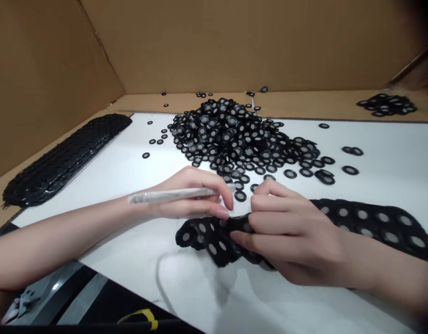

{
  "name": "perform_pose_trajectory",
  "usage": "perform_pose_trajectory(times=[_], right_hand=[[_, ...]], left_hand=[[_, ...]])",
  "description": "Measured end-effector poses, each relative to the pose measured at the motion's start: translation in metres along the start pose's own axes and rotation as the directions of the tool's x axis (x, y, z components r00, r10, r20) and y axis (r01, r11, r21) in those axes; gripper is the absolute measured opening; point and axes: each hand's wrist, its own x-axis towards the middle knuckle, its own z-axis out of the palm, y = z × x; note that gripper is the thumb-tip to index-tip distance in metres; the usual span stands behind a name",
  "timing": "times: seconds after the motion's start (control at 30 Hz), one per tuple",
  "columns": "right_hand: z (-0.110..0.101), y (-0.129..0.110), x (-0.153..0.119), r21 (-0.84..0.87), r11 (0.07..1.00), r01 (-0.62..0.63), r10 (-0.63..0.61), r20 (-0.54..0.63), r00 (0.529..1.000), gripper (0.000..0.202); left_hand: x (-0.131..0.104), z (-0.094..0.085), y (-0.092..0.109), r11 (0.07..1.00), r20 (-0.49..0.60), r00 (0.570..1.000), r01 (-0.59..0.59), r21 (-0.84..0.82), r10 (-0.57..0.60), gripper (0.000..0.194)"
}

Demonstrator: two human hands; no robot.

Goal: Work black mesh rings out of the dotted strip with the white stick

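My left hand (189, 195) is curled, with a slender whitish pen-like stick (172, 195) lodged in it and running back toward the wrist. Its thumb and index tips come close together at the upper edge of a black sheet with rows of light round spots (217, 241). My right hand (297, 232) has its fingers closed on that sheet, which is folded and crumpled near the fingertips. The sheet's flatter part (380, 222) stretches to the right behind my wrist. Whether a small piece sits between the left fingertips is hidden.
A large heap of black rings with pale centres (231, 134) lies behind my hands, with loose rings around it. A stack of black sheets (67, 157) lies at left, a small ring pile (387, 104) at far right. Cardboard walls (255, 46) enclose the white tabletop (130, 260).
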Motion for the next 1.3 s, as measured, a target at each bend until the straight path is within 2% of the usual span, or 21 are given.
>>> perform_pose_trajectory(times=[0.13,0.4,0.5,0.7,0.8,1.07,1.3], right_hand=[[0.001,0.000,0.000,0.016,0.999,-0.029,0.029,-0.021,0.999,0.026],[0.002,-0.001,0.002,0.003,0.999,-0.042,0.042,-0.015,0.999,0.030],[0.002,-0.001,0.002,0.012,0.999,-0.040,0.041,-0.023,0.999,0.030],[0.002,-0.001,0.001,0.004,0.999,-0.044,0.044,-0.015,0.999,0.029],[0.003,0.000,0.000,-0.004,0.999,-0.047,0.047,0.001,0.999,0.029],[0.003,-0.001,0.002,0.010,0.999,-0.039,0.039,-0.024,0.999,0.030],[0.003,-0.001,0.001,0.022,0.998,-0.051,0.051,-0.013,0.999,0.028]], left_hand=[[0.000,0.000,0.003,0.998,0.120,0.991,-0.056,0.021,0.053,0.011],[0.004,0.005,0.001,0.977,0.190,0.976,-0.136,0.165,0.104,0.010],[0.003,0.008,-0.001,0.972,0.168,0.981,-0.133,0.195,0.101,0.012],[0.001,0.004,0.001,0.990,0.119,0.990,-0.087,0.110,0.074,0.018],[0.001,0.001,-0.001,0.996,0.061,0.995,-0.082,0.045,0.079,0.022],[-0.001,-0.001,-0.005,0.996,-0.069,0.995,-0.073,-0.045,0.070,0.020],[-0.002,-0.001,-0.002,0.998,-0.095,0.995,-0.035,-0.044,0.031,0.023]])
